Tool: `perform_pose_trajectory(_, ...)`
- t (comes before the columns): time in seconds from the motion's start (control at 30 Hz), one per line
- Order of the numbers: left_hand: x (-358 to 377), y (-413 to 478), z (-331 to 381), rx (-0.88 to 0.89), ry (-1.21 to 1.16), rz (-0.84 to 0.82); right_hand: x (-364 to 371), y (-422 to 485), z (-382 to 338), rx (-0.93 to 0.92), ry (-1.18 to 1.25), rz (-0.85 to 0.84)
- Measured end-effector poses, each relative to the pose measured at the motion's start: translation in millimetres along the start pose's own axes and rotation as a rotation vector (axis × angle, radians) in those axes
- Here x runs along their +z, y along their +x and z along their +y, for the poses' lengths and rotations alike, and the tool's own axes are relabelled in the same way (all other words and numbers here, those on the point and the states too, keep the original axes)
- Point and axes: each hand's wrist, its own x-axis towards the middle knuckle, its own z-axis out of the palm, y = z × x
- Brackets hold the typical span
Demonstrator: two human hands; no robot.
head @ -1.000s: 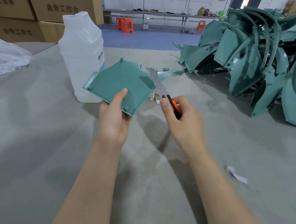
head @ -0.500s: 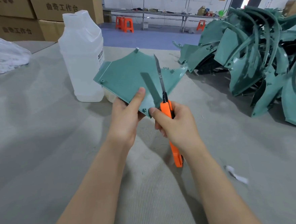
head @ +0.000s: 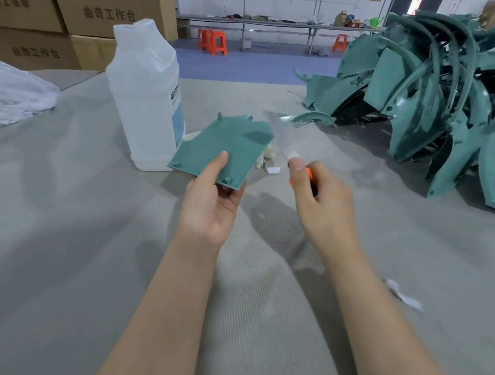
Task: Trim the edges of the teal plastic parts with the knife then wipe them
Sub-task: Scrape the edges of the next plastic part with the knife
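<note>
Upper left of frame: a clear plastic bag (head: 2,96) w/ cardboard boxes (head: 40,49) stacked behind it, neither part of the job. Next along, left of centre, a big white bottle (head: 146,97) stands upright on the grey table (head: 69,258), just behind the work.

Centre now: L hand (head: 209,207) has the teal part (head: 223,148) lifted off the table. The thumb is pressed flat on top and the other fingers are curled underneath, pinching it at the near corner. The part lies roughly flat.

Just right of it is the knife (head: 285,148), blade blurred, prob. mid-stroke, pointing up and away beside the part's right edge. Touching or not? Can't tell thru the blur. R hand (head: 324,208) is clenched round the orange handle, thumb stretched up toward the blade. A white wad (head: 268,156), maybe a rag, sits on the table below the gap btwn part and blade.

Far right, a heap of teal parts (head: 427,92) sprawls on the table, likely waiting their turn. Lower right, a white scrap (head: 403,296).

Step in hand looks like trimming, one edge of this piece. Wiping isn't begun, and w/ that heap the task looks early. The next move calls for the blade laid shallow on the edge and the stroke sent away from the L thumb. After that, turn the part for the next edge, then go for the rag.
</note>
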Motion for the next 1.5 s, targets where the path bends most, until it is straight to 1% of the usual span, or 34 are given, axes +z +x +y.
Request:
perform_pose_trajectory(0.17, -1, 1, -1, -0.113, -0.052, 0.030, 11, -6, -5, -0.078, -0.057, -0.023)
perform_pose_trajectory(0.27, -3, 2, -2, -0.159, -0.079, 0.031, 11, -6, -4, -0.087, -0.062, -0.019)
perform_pose_trajectory(0.37, -4, 2, -3, -0.194, -0.116, 0.043, 13, -8, -5, -0.097, -0.074, -0.055)
perform_pose_trajectory(0.53, -4, 3, -5, -0.199, -0.142, 0.094, 17, -9, -7, -0.105, -0.100, -0.124)
perform_pose_trajectory(0.7, -7, 7, -6, -0.188, -0.155, 0.079, 17, -10, -7, -0.124, -0.075, -0.191)
perform_pose_trajectory(0.83, -8, 8, -3, -0.226, -0.149, 0.051, 18, -13, -10, -0.174, -0.099, -0.259)
perform_pose_trajectory(0.93, -9, 8, 0, -0.239, -0.172, 0.045, 17, -16, -13, -0.204, -0.060, -0.291)
perform_pose_trajectory(1.03, -7, 8, 0, -0.214, -0.162, 0.069, 15, -14, -12, -0.161, 0.018, -0.219)
perform_pose_trajectory(1.13, -6, 5, 0, -0.179, -0.191, 0.092, 13, -9, -9, -0.086, -0.006, -0.124)
perform_pose_trajectory(1.3, -5, 4, 0, -0.171, -0.129, 0.106, 13, -7, -6, -0.075, -0.094, -0.126)
perform_pose_trajectory(1.5, -5, 7, 3, -0.064, -0.043, 0.139, 14, -8, -4, -0.093, -0.094, -0.150)
